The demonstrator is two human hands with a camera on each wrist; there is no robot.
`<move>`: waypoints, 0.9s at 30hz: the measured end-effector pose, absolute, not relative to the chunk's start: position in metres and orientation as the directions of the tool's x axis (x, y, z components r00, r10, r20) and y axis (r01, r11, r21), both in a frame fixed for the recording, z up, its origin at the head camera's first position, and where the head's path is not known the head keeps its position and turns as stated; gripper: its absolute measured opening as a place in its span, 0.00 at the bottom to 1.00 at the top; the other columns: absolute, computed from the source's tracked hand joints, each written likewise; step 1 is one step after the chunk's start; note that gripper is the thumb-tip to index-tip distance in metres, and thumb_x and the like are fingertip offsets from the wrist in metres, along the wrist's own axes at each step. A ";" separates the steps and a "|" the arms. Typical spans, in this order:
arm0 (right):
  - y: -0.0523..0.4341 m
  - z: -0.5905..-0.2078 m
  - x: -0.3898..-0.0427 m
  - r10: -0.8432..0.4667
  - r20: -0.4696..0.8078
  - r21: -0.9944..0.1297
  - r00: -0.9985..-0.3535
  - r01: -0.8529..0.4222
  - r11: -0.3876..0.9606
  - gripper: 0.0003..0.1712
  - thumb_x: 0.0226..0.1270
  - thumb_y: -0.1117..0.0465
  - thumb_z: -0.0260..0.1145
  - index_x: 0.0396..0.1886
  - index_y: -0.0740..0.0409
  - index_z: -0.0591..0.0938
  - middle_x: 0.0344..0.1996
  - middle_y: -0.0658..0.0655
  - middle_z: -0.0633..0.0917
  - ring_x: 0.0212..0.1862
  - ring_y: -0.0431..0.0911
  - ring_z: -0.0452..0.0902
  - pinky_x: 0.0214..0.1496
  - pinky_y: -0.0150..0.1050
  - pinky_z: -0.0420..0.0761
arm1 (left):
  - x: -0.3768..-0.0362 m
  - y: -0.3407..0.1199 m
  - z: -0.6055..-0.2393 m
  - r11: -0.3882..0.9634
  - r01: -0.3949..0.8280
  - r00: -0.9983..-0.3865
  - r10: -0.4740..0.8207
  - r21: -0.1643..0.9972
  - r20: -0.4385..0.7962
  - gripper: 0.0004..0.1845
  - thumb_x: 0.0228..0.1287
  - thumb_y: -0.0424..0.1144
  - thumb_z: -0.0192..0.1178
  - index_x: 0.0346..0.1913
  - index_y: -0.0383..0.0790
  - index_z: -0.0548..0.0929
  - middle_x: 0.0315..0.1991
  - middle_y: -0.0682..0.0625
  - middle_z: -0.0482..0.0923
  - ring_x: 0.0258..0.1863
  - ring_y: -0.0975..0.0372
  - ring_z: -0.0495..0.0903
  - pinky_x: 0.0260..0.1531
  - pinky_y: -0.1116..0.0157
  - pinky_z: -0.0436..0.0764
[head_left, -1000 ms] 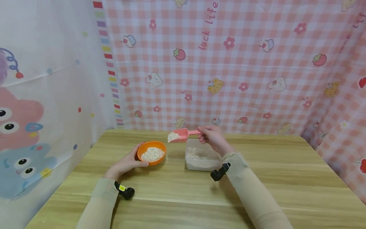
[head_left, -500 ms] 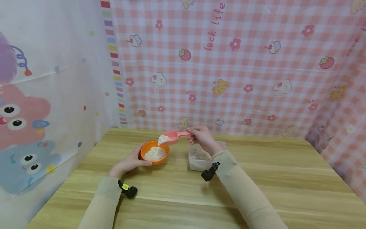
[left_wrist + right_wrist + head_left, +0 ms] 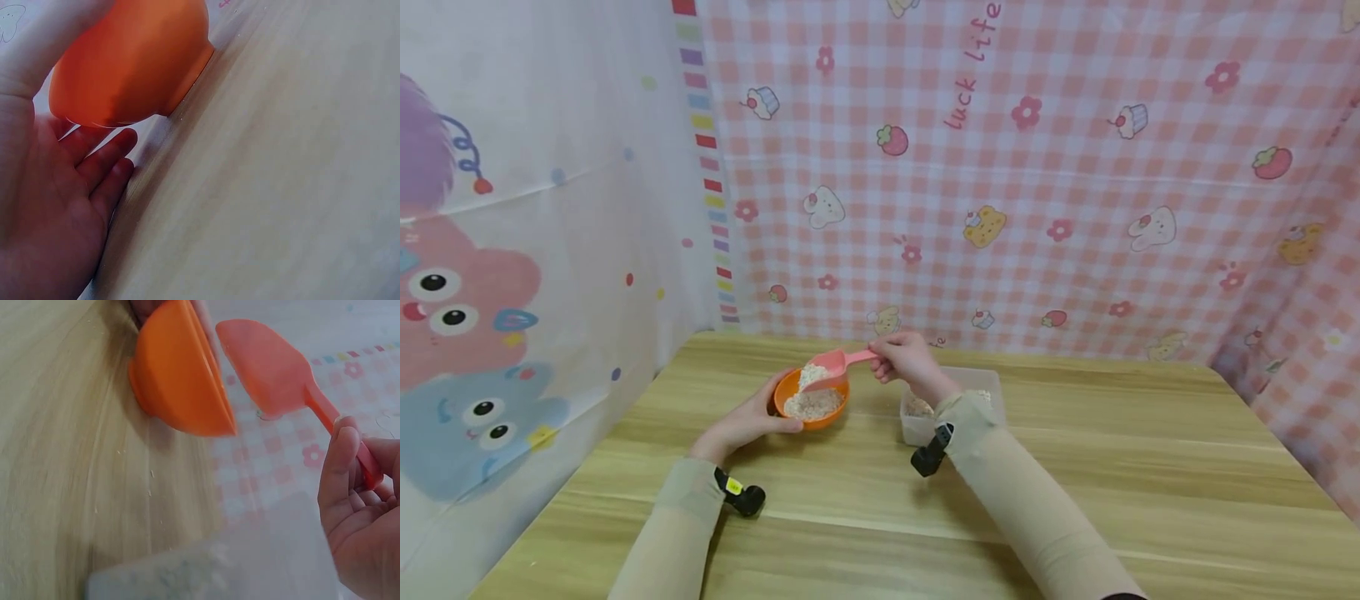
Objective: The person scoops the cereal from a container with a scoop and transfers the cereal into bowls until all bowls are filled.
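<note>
Where sleeve overlaps, container half-hidden

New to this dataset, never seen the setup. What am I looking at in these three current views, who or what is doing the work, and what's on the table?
No machine here: a person works with two bare hands, wearing three cameras. The wide picture comes from a camera on the head, looking forward and down. The two close-ups come from small cameras strapped to each wrist, so each shows its own hand from very near.

On the wooden table stand an orange bowl holding pale grain and a clear plastic box with more of the same grain. Printed curtains hang behind and to the sides.

The left hand cups the side of the bowl; the left wrist view shows the bowl's underside against the palm. The right hand pinches the handle of a pink scoop, which carries grain and tilts down over the bowl. The right wrist view shows the scoop beside the bowl's rim.
</note>
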State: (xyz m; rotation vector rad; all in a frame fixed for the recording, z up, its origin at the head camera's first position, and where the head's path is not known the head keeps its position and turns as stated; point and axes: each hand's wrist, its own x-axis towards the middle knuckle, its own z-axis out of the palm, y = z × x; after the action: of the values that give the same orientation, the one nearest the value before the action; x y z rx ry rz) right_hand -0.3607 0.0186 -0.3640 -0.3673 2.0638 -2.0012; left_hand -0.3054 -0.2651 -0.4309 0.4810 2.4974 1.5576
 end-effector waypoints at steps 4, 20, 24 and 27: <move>0.010 -0.365 -0.359 -0.343 -0.010 -0.998 -0.939 -0.011 0.061 0.14 0.72 0.66 0.58 0.47 0.74 0.81 0.18 0.55 0.81 0.18 0.41 0.76 0.23 0.32 0.80 | -0.304 -0.264 -0.430 0.415 0.182 -0.938 0.346 0.891 0.030 0.56 0.53 0.41 0.73 0.77 0.40 0.44 0.74 0.34 0.46 0.72 0.44 0.48 0.69 0.43 0.47; -0.025 -0.363 -0.351 -0.335 0.001 -0.984 -0.942 -0.061 0.168 0.12 0.70 0.65 0.60 0.40 0.72 0.83 0.22 0.62 0.83 0.19 0.43 0.77 0.24 0.36 0.82 | -0.306 -0.264 -0.431 0.432 0.178 -0.942 0.334 0.884 0.027 0.56 0.54 0.42 0.73 0.77 0.41 0.45 0.75 0.35 0.46 0.72 0.45 0.48 0.68 0.43 0.47; -0.029 -0.358 -0.348 -0.346 0.031 -0.972 -0.938 -0.109 0.209 0.12 0.69 0.65 0.60 0.34 0.70 0.85 0.18 0.58 0.81 0.17 0.43 0.76 0.23 0.36 0.82 | -0.304 -0.265 -0.430 0.446 0.171 -0.947 0.322 0.878 0.021 0.56 0.54 0.42 0.73 0.77 0.42 0.44 0.75 0.35 0.45 0.72 0.44 0.48 0.68 0.42 0.47; -0.029 -0.351 -0.346 -0.361 0.061 -0.956 -0.930 -0.158 0.245 0.12 0.69 0.65 0.60 0.30 0.69 0.85 0.17 0.58 0.81 0.16 0.43 0.75 0.22 0.36 0.82 | -0.303 -0.264 -0.429 0.451 0.182 -0.945 0.327 0.874 0.028 0.56 0.54 0.42 0.72 0.77 0.41 0.44 0.75 0.34 0.45 0.72 0.43 0.48 0.68 0.41 0.47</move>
State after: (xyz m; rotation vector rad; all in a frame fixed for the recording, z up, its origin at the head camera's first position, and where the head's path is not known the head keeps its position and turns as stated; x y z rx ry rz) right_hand -0.3456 -0.0286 -0.3514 -0.4933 2.3378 -1.7632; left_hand -0.3029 -0.2642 -0.4292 0.4509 2.5502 1.5083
